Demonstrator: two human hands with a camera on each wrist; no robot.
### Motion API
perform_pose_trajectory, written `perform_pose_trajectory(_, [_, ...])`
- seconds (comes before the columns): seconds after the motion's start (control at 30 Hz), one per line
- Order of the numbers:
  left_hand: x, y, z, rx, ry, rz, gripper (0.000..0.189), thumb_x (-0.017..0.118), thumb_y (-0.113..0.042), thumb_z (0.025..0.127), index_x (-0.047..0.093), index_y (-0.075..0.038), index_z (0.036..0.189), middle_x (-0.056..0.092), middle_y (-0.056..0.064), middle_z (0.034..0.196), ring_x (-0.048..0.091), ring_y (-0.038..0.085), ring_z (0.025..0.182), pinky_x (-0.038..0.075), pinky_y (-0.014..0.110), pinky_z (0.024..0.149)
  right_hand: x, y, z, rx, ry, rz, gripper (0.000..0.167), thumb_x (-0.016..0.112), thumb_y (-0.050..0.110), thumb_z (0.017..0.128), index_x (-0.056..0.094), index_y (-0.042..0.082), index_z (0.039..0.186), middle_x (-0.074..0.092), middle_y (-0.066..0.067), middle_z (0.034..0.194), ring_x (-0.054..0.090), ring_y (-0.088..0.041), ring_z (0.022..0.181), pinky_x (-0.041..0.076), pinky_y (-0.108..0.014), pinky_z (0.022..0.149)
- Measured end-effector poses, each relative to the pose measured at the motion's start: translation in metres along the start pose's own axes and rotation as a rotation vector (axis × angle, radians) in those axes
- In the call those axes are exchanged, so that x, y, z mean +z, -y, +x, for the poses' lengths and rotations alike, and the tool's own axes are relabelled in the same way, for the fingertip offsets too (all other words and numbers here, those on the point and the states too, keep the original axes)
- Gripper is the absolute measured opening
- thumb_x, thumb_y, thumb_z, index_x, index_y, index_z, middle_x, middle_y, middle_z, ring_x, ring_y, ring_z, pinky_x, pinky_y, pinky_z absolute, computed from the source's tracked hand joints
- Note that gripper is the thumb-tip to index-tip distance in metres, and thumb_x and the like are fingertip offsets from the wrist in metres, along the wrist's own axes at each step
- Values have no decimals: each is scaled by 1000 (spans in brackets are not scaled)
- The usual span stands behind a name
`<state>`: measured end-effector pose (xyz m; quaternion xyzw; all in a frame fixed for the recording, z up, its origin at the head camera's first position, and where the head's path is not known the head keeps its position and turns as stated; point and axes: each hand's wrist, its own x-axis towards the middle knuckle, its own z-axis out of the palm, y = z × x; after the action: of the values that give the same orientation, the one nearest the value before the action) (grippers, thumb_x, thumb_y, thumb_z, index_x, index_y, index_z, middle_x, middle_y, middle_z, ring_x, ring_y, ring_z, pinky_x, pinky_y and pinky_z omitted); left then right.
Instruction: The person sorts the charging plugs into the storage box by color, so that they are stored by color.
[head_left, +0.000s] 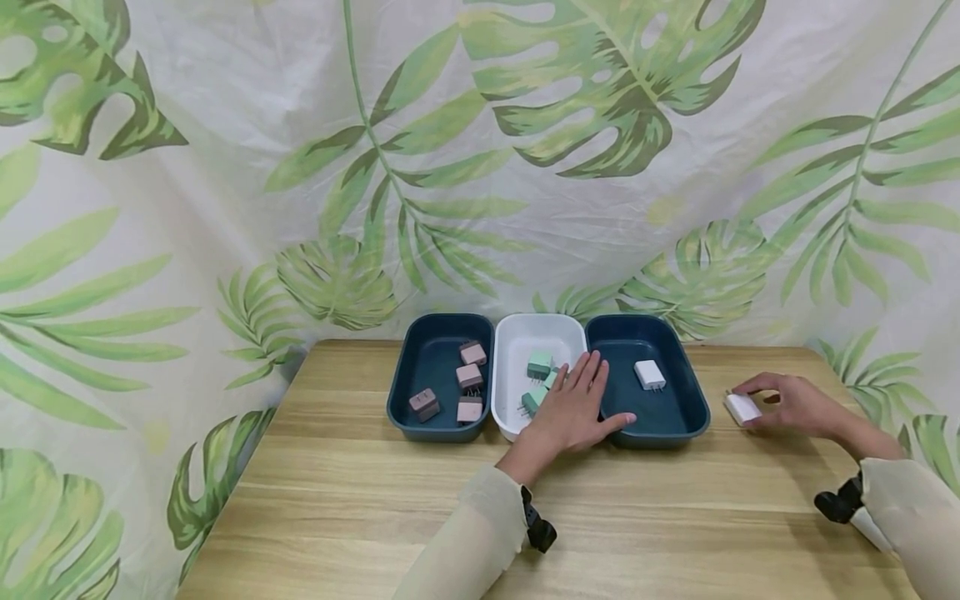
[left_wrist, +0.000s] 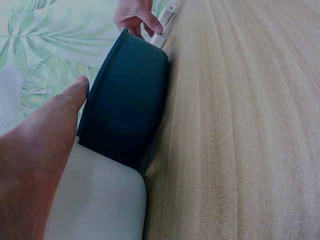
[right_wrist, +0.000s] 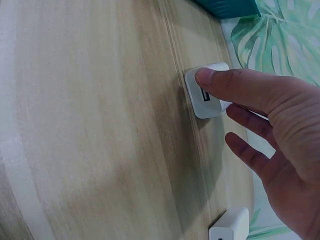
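My right hand [head_left: 795,404] pinches a white USB charger [right_wrist: 202,102] on the table, just right of the right dark blue bin [head_left: 697,417]. Its thumb lies on the face with the USB port; the index finger is behind. With fingers spread and straight, my left hand [head_left: 573,408] rests over the white bin [head_left: 506,333] and the near left rim of that dark blue bin. Green chargers [head_left: 540,364] in the white bin are partly hidden by the left hand. One white charger [head_left: 649,375], prongs showing, lies in the right dark blue bin.
Another dark blue bin [head_left: 397,400] at the left holds several pinkish-brown chargers [head_left: 470,377]. The bins stand side by side near the table's back edge, before a leaf-print cloth [head_left: 450,167]. A second white charger [right_wrist: 231,227] lies on the table [head_left: 360,475] below the right hand.
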<state>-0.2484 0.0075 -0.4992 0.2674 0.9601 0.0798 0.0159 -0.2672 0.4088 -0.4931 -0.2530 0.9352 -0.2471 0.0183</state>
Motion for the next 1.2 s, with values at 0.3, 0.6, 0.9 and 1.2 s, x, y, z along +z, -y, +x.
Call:
perform_pose_trajectory(0.3, [-1, -1, -1, 0, 3, 6, 97, 28, -81, 102, 15, -14, 172, 6, 4, 179, 0, 19, 165, 9, 44, 133, 7, -2, -3, -32, -55, 28, 46, 98, 12, 73, 78, 0, 112, 77, -13, 107, 62, 3, 91, 60, -25, 75])
perform_pose_trajectory(0.6, [-1, 0, 0, 0, 0, -3, 98, 28, -81, 102, 16, -14, 172, 6, 4, 179, 0, 20, 165, 9, 44, 133, 10, 0, -5, -38, -79, 20, 45, 98, 9, 71, 77, -1, 109, 76, -11, 103, 63, 2, 89, 60, -24, 74])
perform_pose_trajectory(0.9, [-1, -1, -1, -3, 2, -1, 98, 29, -81, 102, 14, -14, 172, 8, 6, 179, 1, 20, 165, 10, 44, 133, 8, 1, -8, -31, -82, 13, 44, 99, 12, 71, 78, 2, 108, 75, -5, 101, 61, 4, 88, 59, -22, 73])
perform_pose_trajectory(1.2, [-2, -2, -2, -7, 1, -5, 98, 30, -80, 102, 14, -14, 172, 6, 4, 180, 1, 20, 165, 10, 45, 133, 3, 8, -7, -79, -123, -5, 43, 100, 13, 69, 78, 3, 106, 74, 0, 97, 63, 3, 85, 60, -26, 71])
